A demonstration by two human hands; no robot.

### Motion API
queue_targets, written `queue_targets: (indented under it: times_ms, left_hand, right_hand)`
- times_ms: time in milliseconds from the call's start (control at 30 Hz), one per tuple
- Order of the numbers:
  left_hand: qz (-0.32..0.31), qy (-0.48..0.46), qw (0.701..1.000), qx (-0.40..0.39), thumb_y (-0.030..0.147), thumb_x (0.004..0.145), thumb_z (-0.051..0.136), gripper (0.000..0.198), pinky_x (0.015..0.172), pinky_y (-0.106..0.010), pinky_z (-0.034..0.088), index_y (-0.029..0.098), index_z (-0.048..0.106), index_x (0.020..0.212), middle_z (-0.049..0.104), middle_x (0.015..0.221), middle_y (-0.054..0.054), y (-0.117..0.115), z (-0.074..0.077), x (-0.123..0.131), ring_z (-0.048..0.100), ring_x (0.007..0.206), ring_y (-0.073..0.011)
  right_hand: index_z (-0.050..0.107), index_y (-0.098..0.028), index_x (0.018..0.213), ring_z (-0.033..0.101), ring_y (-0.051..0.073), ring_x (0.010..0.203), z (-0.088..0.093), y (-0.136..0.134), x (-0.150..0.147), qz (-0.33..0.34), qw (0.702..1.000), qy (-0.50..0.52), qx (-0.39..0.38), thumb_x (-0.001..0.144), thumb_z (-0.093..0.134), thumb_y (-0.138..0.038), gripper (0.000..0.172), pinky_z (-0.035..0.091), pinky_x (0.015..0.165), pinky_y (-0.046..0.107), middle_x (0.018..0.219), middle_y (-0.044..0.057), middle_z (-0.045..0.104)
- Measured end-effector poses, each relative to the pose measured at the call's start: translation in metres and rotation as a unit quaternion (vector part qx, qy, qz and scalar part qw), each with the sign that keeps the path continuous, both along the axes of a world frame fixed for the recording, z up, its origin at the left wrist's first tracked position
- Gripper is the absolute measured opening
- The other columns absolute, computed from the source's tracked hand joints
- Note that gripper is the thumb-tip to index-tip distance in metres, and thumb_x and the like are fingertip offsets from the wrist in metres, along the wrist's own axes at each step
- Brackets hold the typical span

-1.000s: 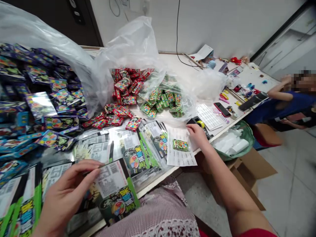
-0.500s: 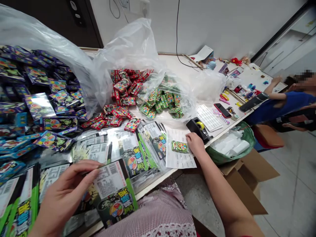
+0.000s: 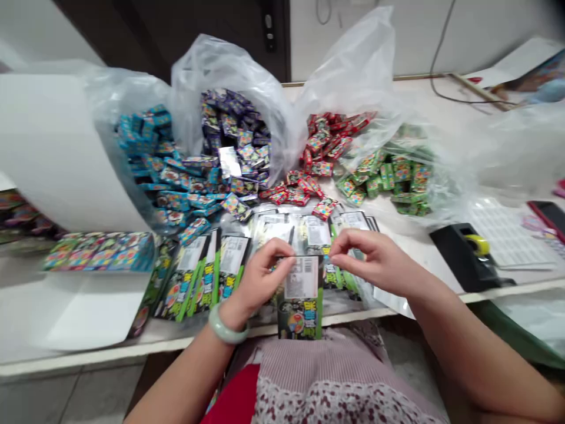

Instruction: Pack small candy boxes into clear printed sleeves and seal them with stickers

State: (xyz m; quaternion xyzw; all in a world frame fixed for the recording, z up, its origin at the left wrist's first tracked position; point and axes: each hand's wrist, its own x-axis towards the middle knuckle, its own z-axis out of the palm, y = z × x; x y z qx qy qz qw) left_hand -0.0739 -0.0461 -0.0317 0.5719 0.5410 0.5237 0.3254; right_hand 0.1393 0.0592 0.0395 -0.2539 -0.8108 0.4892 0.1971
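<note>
The right hand [image 3: 375,262] has come back from the paper sheet beside the tape dispenser [image 3: 463,256] and joined the left hand [image 3: 260,277] on the packet [image 3: 302,300]. Both hands pinch its top edge, one at each corner, holding it upright over the near edge of the table [image 3: 415,250]. More packets [image 3: 207,277] lie fanned just to the left, and bags of small boxes [image 3: 238,141] sit behind

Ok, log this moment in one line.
left hand: pinching packet top edge | right hand: pinching same edge | packet: upright, barcode label showing | tape dispenser: right of hands, untouched
</note>
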Motion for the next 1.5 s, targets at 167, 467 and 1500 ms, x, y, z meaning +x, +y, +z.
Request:
queue_targets:
  times_ms: [167,467,1500]
  left_hand:
    - [-0.015,-0.028,0.999,0.001,0.020,0.089,0.056,0.003,0.075,-0.031,0.045,0.020,0.057,0.086,0.058,0.083,-0.001,-0.002,-0.001,-0.001,0.056,0.081,-0.0151]
    - [-0.015,-0.042,0.999,-0.004,0.024,0.090,0.053,0.007,0.074,-0.031,0.045,0.020,0.056,0.085,0.057,0.083,-0.002,-0.001,-0.004,-0.004,0.055,0.081,-0.0158]
    - [0.131,0.047,0.987,-0.074,0.038,0.082,0.064,0.020,0.073,-0.029,0.052,0.022,0.062,0.093,0.064,0.091,-0.002,0.008,0.008,-0.028,0.061,0.085,-0.0198]
  right_hand:
    - [0.060,-0.022,0.076,0.055,0.015,0.069,0.002,0.012,-0.055,0.118,0.989,-0.062,0.061,0.087,0.057,-0.028,0.013,0.042,0.063,0.028,0.074,0.000,0.062]
    - [0.058,-0.023,0.071,0.050,0.013,0.055,-0.008,0.023,-0.069,0.149,0.981,-0.119,0.043,0.084,0.058,-0.030,0.015,0.036,0.052,0.024,0.060,-0.003,0.057]
    - [0.070,-0.020,0.086,0.066,0.015,0.078,-0.059,0.081,-0.041,-0.047,0.976,-0.189,-0.101,0.079,0.065,-0.022,0.009,0.051,0.073,0.026,0.083,0.000,0.071]
